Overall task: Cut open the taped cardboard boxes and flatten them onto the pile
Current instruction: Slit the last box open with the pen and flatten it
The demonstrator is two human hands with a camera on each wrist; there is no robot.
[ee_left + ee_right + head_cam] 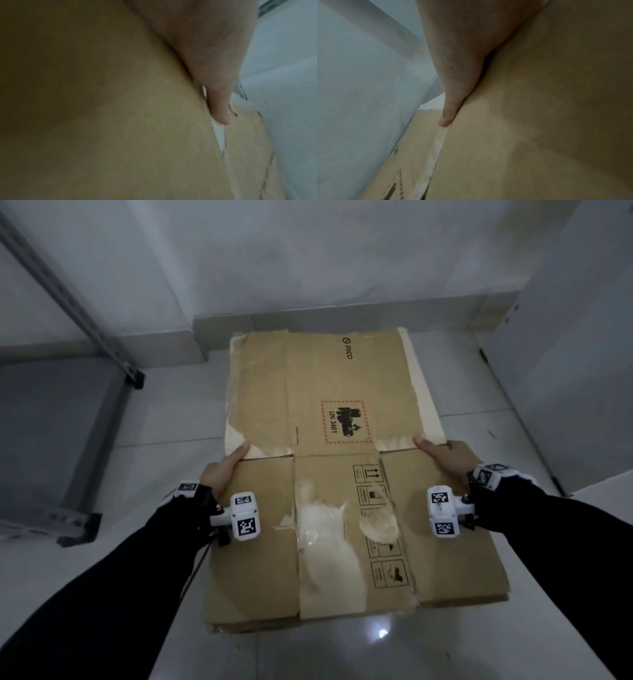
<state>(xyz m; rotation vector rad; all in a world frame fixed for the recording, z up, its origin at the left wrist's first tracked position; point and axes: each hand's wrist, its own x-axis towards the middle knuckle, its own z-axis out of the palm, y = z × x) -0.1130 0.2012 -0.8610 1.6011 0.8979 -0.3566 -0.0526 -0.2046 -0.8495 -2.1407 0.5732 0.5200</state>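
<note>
left hand (224,470) grip at 9 o'clock edge of flattened box (356,529), right hand (448,458) at 3; thumbs flat on top, fingers wrap under edges. box lies atop cardboard pile (322,385) on floor (513,392).

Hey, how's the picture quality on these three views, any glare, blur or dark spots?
Head view: dim, wide-angle bending at the edges, one small glare spot on the floor tile below the flattened box. Left wrist view: soft and blurred, cardboard darkening toward the left. Right wrist view: likewise blurred, cardboard shadowed at right.
</note>
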